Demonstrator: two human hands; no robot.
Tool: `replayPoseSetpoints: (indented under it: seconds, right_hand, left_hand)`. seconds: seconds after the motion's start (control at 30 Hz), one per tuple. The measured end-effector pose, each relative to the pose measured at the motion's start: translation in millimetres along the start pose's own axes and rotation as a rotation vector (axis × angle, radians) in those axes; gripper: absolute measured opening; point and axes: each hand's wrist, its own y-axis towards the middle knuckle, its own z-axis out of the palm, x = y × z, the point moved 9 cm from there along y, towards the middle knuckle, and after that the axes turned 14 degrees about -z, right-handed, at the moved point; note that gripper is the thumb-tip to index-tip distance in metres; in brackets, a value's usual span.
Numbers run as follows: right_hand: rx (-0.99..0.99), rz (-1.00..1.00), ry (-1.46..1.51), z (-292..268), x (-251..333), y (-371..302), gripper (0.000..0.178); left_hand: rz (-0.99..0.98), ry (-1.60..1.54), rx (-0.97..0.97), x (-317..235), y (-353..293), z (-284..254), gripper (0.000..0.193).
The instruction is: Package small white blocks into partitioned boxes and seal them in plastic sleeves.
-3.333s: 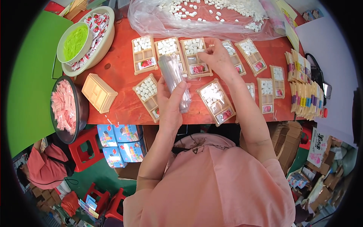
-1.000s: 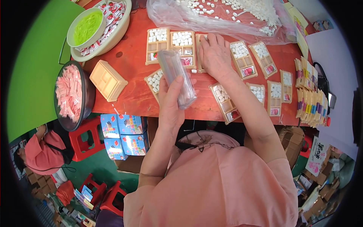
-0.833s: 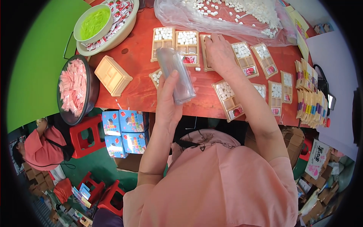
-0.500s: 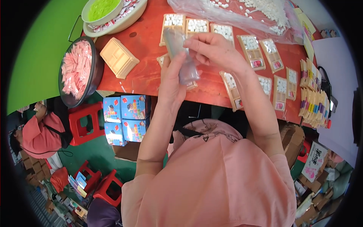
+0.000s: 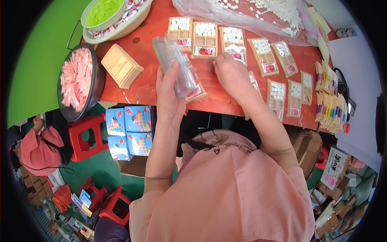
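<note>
My left hand (image 5: 170,94) is wrapped round a stack of clear plastic covers (image 5: 175,66), held tilted above the table's near edge. Partly under the stack lies a tan compartment tray (image 5: 196,95) with a red-and-white packet. My right hand (image 5: 233,76) is curled, palm down, just below a tray (image 5: 233,37) of small white pieces; a pale, shiny strip crosses that tray near the fingers. What the fingertips hold, if anything, is hidden. Left of it stands another filled tray (image 5: 204,40) with a strawberry-pictured packet.
More filled trays (image 5: 264,56) spread rightward, beside stacked tan trays (image 5: 331,111). Loose white pieces (image 5: 278,12) lie on plastic film at the back. Empty nested trays (image 5: 121,66), a dark basin (image 5: 98,86) of pink sachets and a green-filled bowl (image 5: 86,22) stand left.
My right hand has left the stack of clear covers and moved right and down toward the filled trays. My left hand has shifted slightly left with the stack.
</note>
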Motion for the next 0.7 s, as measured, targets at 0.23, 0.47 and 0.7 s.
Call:
replayPoseSetpoints:
  seconds: [0.23, 0.47, 0.7]
  right_hand:
    - [-0.114, -0.088, 0.132, -17, 13, 5, 0.010]
    - [-0.132, 0.137, 0.643, -3, -18, 45, 0.020]
    - [-0.237, 0.001, 0.531, 20, -19, 132, 0.019]
  left_hand:
    - [0.042, 0.026, -0.025, -9, -14, -5, 0.052]
    - [0.015, 0.011, -0.036, -8, -12, -9, 0.055]
    - [0.013, 0.005, -0.048, -15, -11, -9, 0.055]
